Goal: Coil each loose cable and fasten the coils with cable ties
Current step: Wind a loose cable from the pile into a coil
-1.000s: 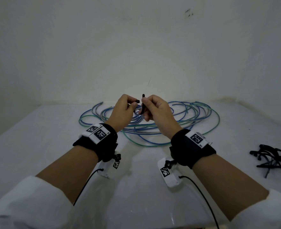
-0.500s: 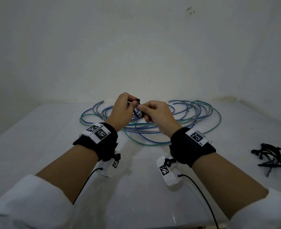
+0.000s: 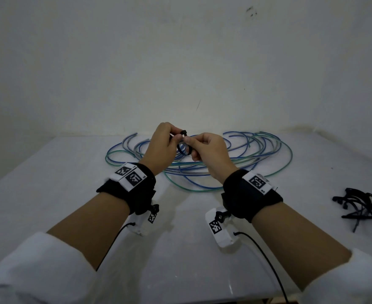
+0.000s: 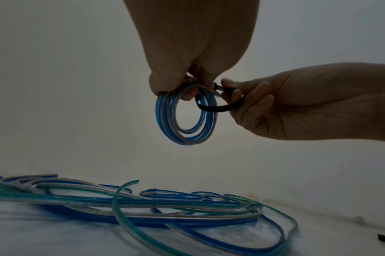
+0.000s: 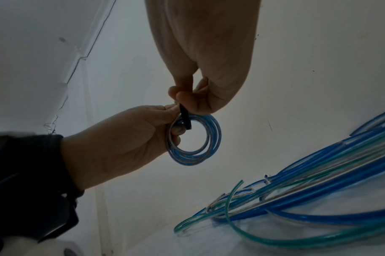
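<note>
My left hand (image 3: 174, 137) grips the top of a small coil of blue and clear cable (image 4: 182, 136), held up above the table; the same coil (image 5: 208, 152) hangs in the right wrist view. A black cable tie (image 3: 184, 149) is bent into a loop round one side of the coil, its head (image 3: 184, 132) uppermost beside my left fingertips. My right hand (image 3: 189, 141) pinches the tie (image 4: 217, 108) between thumb and fingers. The tie (image 5: 185, 119) crosses the coil's strands just under the fingertips.
A loose tangle of blue, green and clear cables (image 3: 246, 154) lies on the white table (image 3: 49, 194) behind my hands, near the wall. A heap of spare black cable ties (image 3: 364, 207) lies at the right edge.
A second ago the tie stood straight up between my hands; it is now curved into a loop round the coil. Both hands stayed in nearly the same place.
</note>
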A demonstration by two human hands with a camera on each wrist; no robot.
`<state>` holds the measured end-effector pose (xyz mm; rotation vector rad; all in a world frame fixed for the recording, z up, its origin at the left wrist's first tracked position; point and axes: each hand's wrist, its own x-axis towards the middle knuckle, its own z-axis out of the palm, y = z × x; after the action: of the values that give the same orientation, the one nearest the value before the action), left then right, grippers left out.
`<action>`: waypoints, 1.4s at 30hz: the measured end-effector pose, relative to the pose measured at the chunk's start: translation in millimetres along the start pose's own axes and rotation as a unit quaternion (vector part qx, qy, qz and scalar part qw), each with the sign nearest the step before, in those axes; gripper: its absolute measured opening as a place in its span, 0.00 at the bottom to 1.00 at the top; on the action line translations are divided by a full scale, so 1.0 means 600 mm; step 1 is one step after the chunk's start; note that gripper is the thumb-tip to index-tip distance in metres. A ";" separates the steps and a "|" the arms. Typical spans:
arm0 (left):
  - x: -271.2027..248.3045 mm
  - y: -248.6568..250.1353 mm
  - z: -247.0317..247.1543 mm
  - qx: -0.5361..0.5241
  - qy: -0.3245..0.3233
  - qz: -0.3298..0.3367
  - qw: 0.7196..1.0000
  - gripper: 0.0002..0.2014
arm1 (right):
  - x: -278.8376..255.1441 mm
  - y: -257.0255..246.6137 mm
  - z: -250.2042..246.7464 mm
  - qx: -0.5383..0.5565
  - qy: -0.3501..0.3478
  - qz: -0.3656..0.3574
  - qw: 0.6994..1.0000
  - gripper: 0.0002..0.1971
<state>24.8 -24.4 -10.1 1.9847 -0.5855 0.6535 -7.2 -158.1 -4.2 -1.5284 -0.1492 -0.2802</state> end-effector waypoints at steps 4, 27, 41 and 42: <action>-0.004 0.007 -0.003 0.019 -0.023 0.020 0.999 0.02 | 0.003 -0.005 -0.001 0.001 0.013 0.005 1.000 0.10; -0.005 0.019 -0.021 0.036 -0.074 0.058 0.995 0.04 | 0.019 -0.043 0.003 0.083 0.004 0.082 0.993 0.12; -0.039 0.020 -0.023 0.034 -0.135 0.071 0.988 0.05 | 0.050 -0.047 -0.001 -0.015 0.059 0.059 0.996 0.12; -0.041 0.020 -0.022 0.033 -0.138 0.073 0.987 0.05 | 0.053 -0.044 -0.003 -0.018 0.061 0.064 0.996 0.12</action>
<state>-3.9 -15.0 -12.8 2.1256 -0.8945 0.4925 15.7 -163.0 29.9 -1.5453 0.0504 -0.2750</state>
